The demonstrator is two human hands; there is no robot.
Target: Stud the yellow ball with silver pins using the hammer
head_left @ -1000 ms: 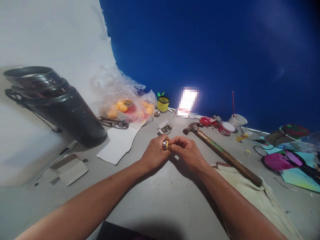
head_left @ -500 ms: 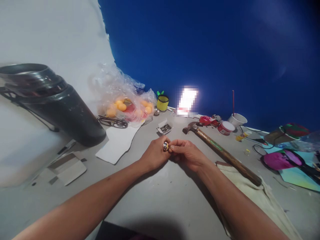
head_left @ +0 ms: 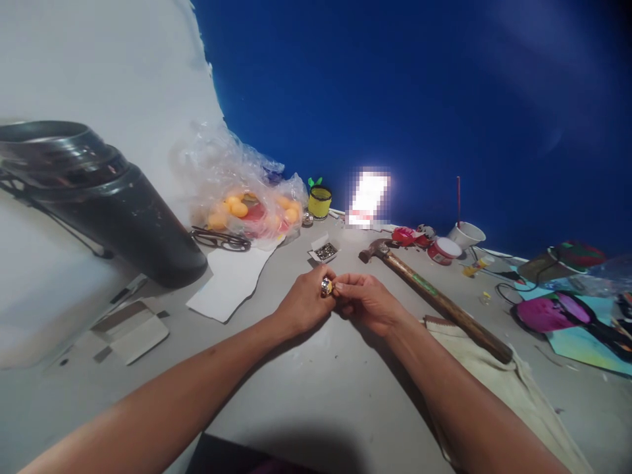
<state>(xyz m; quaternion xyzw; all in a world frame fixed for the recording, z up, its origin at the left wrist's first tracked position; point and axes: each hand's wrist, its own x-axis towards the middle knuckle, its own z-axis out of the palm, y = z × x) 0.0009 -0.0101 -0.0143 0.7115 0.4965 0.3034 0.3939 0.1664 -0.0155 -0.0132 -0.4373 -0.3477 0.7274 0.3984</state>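
Between the thumb and fingers of my left hand (head_left: 307, 296) sits a small orange ball (head_left: 326, 287), part of it covered in shiny silver domes like thumbtack heads. My right hand (head_left: 368, 299) meets it from the right, fingertips pinched together at the ball's side. Whatever those fingertips grip is too small and hidden to make out. Just beyond my hands stands a small open white box (head_left: 324, 251) of silver tack-like pieces. A silver-covered ball (head_left: 307, 219) rests farther back beside a yellow pot (head_left: 320, 203).
A hammer (head_left: 439, 296) lies to the right, partly over a pale cloth (head_left: 474, 375). On the left are a large dark flask (head_left: 143, 224), an opened carton (head_left: 131, 332), white paper (head_left: 227, 283), glasses (head_left: 222, 238) and a plastic bag of orange balls (head_left: 247, 210).
The view has shifted very slightly. Both hands stay together at the ball, which appears turned a little, with the orange side still toward my right fingers.
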